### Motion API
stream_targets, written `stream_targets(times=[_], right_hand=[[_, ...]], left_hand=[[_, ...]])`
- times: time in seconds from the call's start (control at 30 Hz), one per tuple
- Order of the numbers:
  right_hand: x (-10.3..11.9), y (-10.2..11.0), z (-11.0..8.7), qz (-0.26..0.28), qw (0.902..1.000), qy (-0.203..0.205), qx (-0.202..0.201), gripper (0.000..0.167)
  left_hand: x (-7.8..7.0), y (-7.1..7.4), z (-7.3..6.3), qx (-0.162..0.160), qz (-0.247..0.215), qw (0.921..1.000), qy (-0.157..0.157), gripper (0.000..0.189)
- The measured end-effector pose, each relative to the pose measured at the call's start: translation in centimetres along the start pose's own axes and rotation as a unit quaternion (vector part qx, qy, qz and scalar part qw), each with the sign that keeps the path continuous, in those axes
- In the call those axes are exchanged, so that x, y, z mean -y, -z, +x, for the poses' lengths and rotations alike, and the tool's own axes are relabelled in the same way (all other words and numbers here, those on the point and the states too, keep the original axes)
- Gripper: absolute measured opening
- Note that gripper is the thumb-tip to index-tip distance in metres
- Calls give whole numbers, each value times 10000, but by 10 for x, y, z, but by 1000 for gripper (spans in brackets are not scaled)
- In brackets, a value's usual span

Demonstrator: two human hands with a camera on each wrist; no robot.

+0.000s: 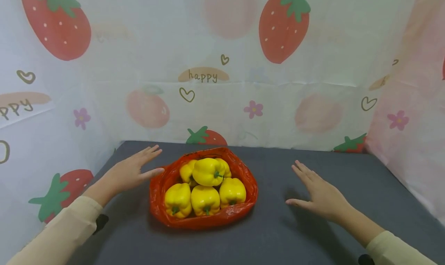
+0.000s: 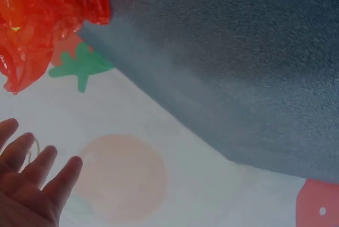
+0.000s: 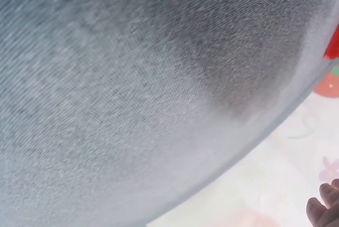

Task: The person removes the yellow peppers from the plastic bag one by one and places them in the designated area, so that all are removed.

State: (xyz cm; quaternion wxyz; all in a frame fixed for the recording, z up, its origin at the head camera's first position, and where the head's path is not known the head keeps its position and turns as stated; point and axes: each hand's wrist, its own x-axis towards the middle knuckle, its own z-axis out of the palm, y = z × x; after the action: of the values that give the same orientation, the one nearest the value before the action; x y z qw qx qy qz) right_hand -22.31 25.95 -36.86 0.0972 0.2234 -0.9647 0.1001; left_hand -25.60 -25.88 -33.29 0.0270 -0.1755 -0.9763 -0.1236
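A red plastic bag [image 1: 222, 219] sits on the dark grey table with its mouth rolled wide. Several yellow bell peppers [image 1: 205, 200] with green stems lie inside it, one resting on top of the others. My left hand [image 1: 130, 172] is held above the table just left of the bag, fingers straight and thumb toward the rim; it holds nothing. Off to the right of the bag, my right hand [image 1: 321, 197] hovers over the table with fingers extended and nothing in it. In the left wrist view, the bag's crinkled side [image 2: 47, 15] shows near the left fingers [image 2: 63, 182].
The grey table [image 1: 278, 238] has its far edge against a white cloth backdrop [image 1: 240, 72] printed with strawberries, hearts and flowers. The same cloth rises along the left and right sides. Each wrist wears a small dark device under the cream sleeve [image 1: 59, 230].
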Motion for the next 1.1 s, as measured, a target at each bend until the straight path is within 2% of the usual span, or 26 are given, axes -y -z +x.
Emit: stream_targets(times=[0.4,0.57,0.73,1.1], right_hand=[[12,-3,7,201,9997,-88,-147,100],[20,-6,11,343,9992,-109,-164,99],[26,-10,10,403,9988,-16,-276,98],[34,-17,9,574,9977,70,-339,96]], left_hand=[[0,-3,2,-58,-562,9983,151,84],[-3,-7,3,-114,-848,9963,115,79],[-7,-11,5,-159,-915,9957,52,73],[-13,-14,3,50,-1029,9941,346,69]])
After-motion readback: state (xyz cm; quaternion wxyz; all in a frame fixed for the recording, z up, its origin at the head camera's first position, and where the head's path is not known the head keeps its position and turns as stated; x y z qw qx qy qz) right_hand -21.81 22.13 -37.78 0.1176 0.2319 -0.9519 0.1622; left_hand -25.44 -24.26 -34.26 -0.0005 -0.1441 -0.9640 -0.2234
